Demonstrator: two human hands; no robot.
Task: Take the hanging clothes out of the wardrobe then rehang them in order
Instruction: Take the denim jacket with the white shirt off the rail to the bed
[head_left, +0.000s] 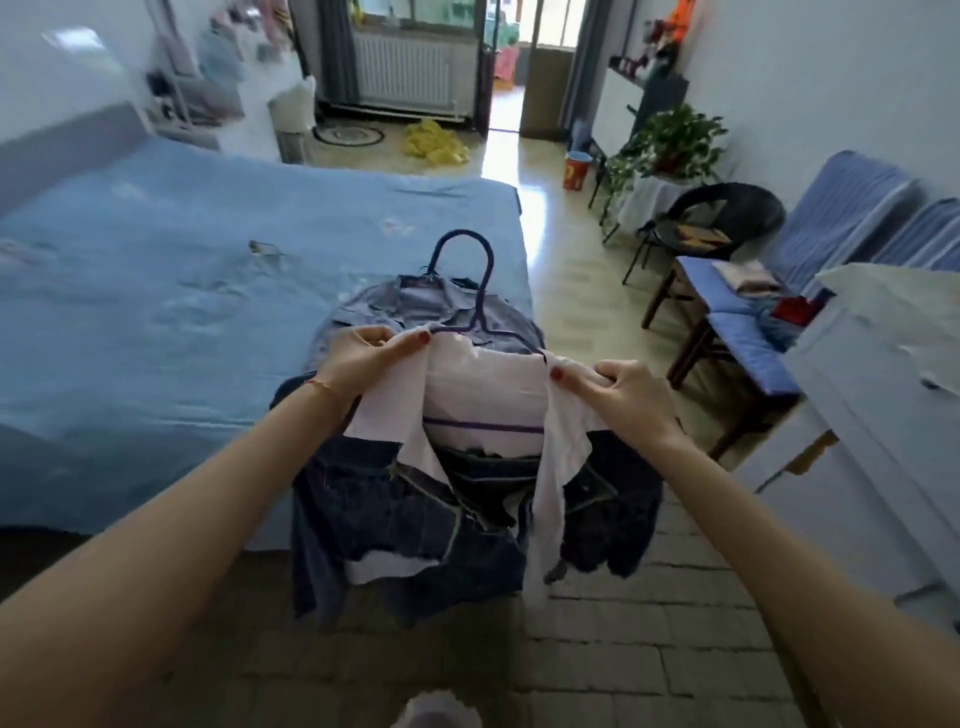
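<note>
1. A pale pink garment (483, 387) sits on a purple hanger (470, 291), held up in front of the person over the near corner of the bed (156, 291). The hanger's hook points away from the camera and its lower bar shows through the open front of the garment.
2. The left hand (358, 358) pinches the garment's left shoulder edge between thumb and curled fingers, right where the hanger's arm runs under the cloth.
3. The right hand (628, 395) grips the opposite shoulder in the same way, fingers bunched round the fabric and thumb on top.
4. Beneath the pink garment lies a heap of other clothes: a grey-blue shirt (415, 306) spread flat on the bed corner, and dark denim pieces (395, 525) draped over the bed's edge toward the floor.
5. The bed is covered with a light blue sheet and fills the left side of the view.
6. To the right stand a black round chair (727, 218), a potted plant (670, 140) on a small covered table, and a blue-cushioned wooden bench (737, 332) with folded items on it.
7. A yellow cloth pile (434, 143) lies on the floor near the far radiator.
</note>
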